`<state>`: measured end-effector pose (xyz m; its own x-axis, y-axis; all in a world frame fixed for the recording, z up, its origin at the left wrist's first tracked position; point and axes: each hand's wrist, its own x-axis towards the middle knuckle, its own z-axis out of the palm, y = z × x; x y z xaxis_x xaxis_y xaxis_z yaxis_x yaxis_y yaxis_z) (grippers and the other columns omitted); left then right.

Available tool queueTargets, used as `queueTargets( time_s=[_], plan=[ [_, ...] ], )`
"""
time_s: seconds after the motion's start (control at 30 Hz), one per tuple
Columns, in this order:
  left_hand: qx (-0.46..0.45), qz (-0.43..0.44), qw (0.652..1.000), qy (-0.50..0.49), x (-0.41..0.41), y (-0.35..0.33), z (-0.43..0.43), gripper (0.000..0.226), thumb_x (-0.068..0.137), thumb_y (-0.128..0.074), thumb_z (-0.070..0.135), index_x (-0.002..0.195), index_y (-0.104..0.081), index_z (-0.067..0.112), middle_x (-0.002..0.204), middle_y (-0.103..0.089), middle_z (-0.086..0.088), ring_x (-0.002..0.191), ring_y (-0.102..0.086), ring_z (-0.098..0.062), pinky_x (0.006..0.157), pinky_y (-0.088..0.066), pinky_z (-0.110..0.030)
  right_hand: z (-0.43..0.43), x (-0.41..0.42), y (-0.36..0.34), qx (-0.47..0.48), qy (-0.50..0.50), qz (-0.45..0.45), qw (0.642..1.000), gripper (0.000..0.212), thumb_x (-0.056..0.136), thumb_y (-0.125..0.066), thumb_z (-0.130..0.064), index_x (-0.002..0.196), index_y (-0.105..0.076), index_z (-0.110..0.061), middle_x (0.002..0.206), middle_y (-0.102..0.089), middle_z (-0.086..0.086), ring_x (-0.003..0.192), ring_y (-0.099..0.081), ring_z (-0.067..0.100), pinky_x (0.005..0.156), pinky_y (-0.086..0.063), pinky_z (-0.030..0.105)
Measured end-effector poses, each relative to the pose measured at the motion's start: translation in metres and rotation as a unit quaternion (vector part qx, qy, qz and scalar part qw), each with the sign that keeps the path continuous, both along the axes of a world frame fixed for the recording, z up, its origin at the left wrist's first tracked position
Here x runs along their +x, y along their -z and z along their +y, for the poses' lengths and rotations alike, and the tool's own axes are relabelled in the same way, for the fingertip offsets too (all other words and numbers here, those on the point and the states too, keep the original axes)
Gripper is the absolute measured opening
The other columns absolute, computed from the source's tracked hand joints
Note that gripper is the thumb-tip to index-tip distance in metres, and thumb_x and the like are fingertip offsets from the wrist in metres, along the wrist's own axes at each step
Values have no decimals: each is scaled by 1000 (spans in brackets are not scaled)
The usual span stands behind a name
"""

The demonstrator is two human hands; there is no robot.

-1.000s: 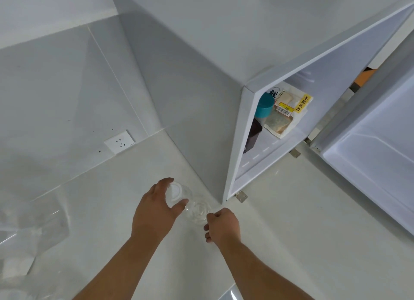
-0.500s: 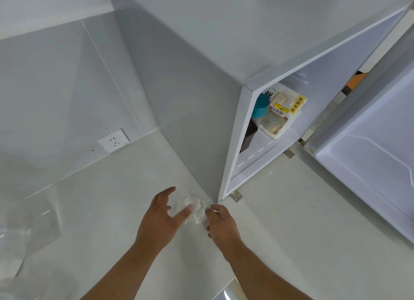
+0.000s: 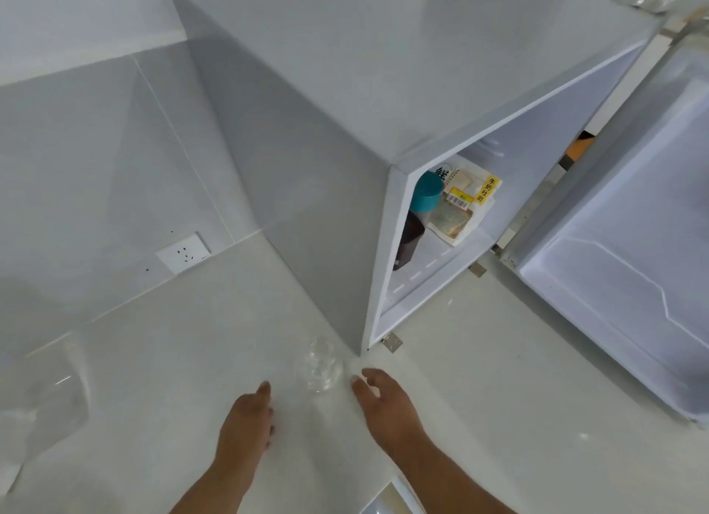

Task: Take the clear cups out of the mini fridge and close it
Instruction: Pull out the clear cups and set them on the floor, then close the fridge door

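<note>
The clear cups (image 3: pixel 320 367) stand nested on the pale counter, just left of the near front corner of the white mini fridge (image 3: pixel 383 91). My left hand (image 3: pixel 247 417) is below and left of them, apart from them, fingers loose and holding nothing. My right hand (image 3: pixel 383 398) is to their right, fingers spread, not touching them. The fridge door (image 3: pixel 621 275) stands wide open at the right. Inside the fridge I see a teal cup (image 3: pixel 426 192), a dark container (image 3: pixel 408 241) and a bread packet (image 3: pixel 458 206).
A wall socket (image 3: pixel 183 252) sits low on the tiled wall at the left. A clear plastic container (image 3: pixel 42 402) lies on the counter at the far left. The counter's near edge (image 3: pixel 383 502) shows at the bottom.
Both hands have let go of the clear cups and pulled back toward me. The cups now stand on their own by the fridge corner.
</note>
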<state>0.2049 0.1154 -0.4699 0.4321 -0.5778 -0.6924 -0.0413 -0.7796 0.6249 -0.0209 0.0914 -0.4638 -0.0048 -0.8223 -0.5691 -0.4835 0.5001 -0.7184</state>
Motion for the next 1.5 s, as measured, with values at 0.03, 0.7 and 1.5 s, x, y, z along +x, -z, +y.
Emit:
queueTargets(
  time_s=[0.03, 0.7, 1.5],
  plan=[
    [17, -65, 995, 69, -2, 5, 13, 39, 96, -56, 50, 87, -63, 13, 86, -68, -7, 77, -65, -30, 85, -56, -45, 11, -16, -4, -29, -33, 53, 998, 58, 94, -54, -66, 141, -58, -32, 142, -60, -7, 124, -58, 12, 104, -45, 29],
    [-500, -448, 593, 444, -247, -348, -105, 78, 83, -46, 80, 144, -46, 32, 157, -46, 0, 140, -44, -24, 113, -40, -44, -19, -282, -339, -417, -41, 459, 784, 88, 89, -21, -87, 163, -14, -40, 174, -18, -1, 161, -1, 26, 129, -1, 48],
    [-366, -447, 663, 476, -175, -396, -178, 53, 96, -45, 56, 144, -51, 33, 155, -51, 4, 138, -46, -25, 113, -39, -44, 38, -360, -397, -340, -83, 492, 797, 41, 94, -37, -38, 113, -72, -26, 101, -71, -4, 96, -58, 15, 77, -49, 33]
  ],
)
